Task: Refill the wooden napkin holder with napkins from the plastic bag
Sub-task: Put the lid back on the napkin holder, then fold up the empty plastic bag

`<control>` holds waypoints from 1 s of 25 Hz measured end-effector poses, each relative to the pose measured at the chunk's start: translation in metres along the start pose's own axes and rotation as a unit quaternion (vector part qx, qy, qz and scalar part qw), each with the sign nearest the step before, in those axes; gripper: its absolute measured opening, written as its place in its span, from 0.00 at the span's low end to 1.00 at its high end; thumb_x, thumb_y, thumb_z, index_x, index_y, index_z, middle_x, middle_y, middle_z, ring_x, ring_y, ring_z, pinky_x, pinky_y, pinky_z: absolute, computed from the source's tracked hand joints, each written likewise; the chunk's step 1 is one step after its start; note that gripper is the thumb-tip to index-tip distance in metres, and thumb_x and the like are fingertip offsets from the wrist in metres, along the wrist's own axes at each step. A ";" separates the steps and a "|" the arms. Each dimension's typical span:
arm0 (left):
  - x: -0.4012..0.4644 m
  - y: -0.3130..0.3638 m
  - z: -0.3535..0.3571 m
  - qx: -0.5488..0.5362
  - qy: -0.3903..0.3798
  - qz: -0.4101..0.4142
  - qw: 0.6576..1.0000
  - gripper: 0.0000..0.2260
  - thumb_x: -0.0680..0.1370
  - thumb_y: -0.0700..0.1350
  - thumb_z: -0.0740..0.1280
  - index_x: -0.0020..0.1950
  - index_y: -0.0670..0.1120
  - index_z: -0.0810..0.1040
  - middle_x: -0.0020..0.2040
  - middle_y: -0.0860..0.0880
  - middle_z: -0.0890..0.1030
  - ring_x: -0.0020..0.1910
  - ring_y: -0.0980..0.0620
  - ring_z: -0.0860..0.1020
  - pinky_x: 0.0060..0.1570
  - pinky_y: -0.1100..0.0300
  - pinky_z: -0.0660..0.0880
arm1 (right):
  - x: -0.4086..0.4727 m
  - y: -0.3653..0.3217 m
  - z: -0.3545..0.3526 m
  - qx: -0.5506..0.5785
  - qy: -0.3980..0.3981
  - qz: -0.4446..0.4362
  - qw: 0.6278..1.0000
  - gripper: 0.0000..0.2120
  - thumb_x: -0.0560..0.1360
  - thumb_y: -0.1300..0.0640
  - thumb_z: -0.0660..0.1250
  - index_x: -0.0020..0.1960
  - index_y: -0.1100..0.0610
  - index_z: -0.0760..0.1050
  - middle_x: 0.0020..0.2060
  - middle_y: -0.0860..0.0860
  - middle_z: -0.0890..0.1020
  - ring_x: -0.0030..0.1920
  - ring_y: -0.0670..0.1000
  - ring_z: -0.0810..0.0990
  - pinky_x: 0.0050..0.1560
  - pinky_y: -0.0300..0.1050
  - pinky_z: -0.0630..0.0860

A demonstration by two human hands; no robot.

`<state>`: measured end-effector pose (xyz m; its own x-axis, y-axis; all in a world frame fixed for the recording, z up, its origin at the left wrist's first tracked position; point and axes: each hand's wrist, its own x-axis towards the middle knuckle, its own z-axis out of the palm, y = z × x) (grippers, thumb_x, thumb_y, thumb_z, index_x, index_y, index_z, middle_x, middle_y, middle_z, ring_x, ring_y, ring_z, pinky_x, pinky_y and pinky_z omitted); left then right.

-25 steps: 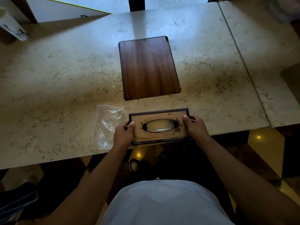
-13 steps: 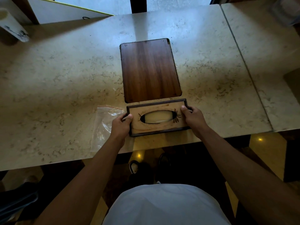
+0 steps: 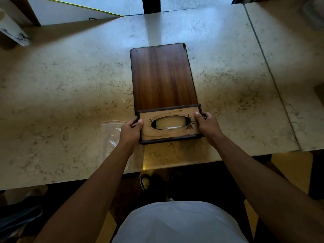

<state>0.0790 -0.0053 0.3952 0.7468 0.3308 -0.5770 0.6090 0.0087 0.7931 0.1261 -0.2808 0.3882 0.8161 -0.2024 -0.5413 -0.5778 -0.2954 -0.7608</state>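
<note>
The wooden napkin holder (image 3: 169,134) is a shallow box with a light top, a dark rim and an oval opening that shows something pale inside. My left hand (image 3: 130,131) grips its left end and my right hand (image 3: 207,124) grips its right end. Its far edge overlaps the near end of a dark wooden board (image 3: 162,74) lying flat on the marble table (image 3: 61,88). A clear plastic bag (image 3: 111,137) lies flat just left of my left hand, partly under my wrist; it looks empty.
A white cylinder (image 3: 13,32) stands at the far left. A white panel with a yellow edge (image 3: 73,12) leans behind the table. A seam (image 3: 270,72) splits the tabletop on the right. The near table edge runs just under my forearms.
Both hands have pushed the napkin holder away from me, from the table's near edge until its far side overlaps the dark board. The bag has stayed put.
</note>
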 end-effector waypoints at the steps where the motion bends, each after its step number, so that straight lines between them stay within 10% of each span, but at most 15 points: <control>1: 0.002 0.000 0.000 0.008 -0.002 0.000 1.000 0.20 0.82 0.48 0.66 0.72 0.41 0.74 0.61 0.42 0.82 0.58 0.46 0.82 0.60 0.46 0.80 | 0.000 0.000 0.000 -0.007 0.000 -0.003 1.000 0.23 0.80 0.43 0.63 0.66 0.58 0.75 0.55 0.54 0.83 0.54 0.54 0.82 0.56 0.58 0.81; 14: -0.006 0.016 0.002 0.037 0.022 0.003 0.999 0.18 0.82 0.45 0.65 0.71 0.42 0.74 0.58 0.43 0.82 0.50 0.51 0.81 0.47 0.55 0.81 | -0.018 -0.023 0.003 -0.127 0.026 -0.074 0.989 0.16 0.81 0.48 0.61 0.60 0.57 0.78 0.57 0.57 0.82 0.58 0.57 0.78 0.59 0.53 0.75; 19: -0.019 0.035 -0.021 0.052 0.052 0.040 0.997 0.19 0.80 0.46 0.67 0.71 0.43 0.75 0.63 0.42 0.80 0.61 0.43 0.79 0.62 0.43 0.78 | -0.043 -0.059 0.030 -0.168 0.076 -0.183 0.966 0.24 0.80 0.51 0.63 0.73 0.59 0.70 0.70 0.58 0.71 0.69 0.56 0.70 0.63 0.45 0.66; 25: -0.032 0.028 -0.073 -0.006 0.102 0.032 0.994 0.15 0.79 0.42 0.68 0.65 0.40 0.78 0.56 0.39 0.82 0.53 0.44 0.81 0.59 0.43 0.80 | -0.078 -0.078 0.090 -0.184 -0.038 -0.281 0.941 0.13 0.79 0.54 0.64 0.61 0.56 0.79 0.56 0.52 0.79 0.52 0.48 0.78 0.47 0.38 0.72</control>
<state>0.0529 0.0531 0.4497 0.7131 0.5152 -0.4756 0.5585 -0.0073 0.8295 0.1069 -0.1578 0.4572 0.9813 0.1460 -0.1254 -0.0023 -0.6425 -0.7663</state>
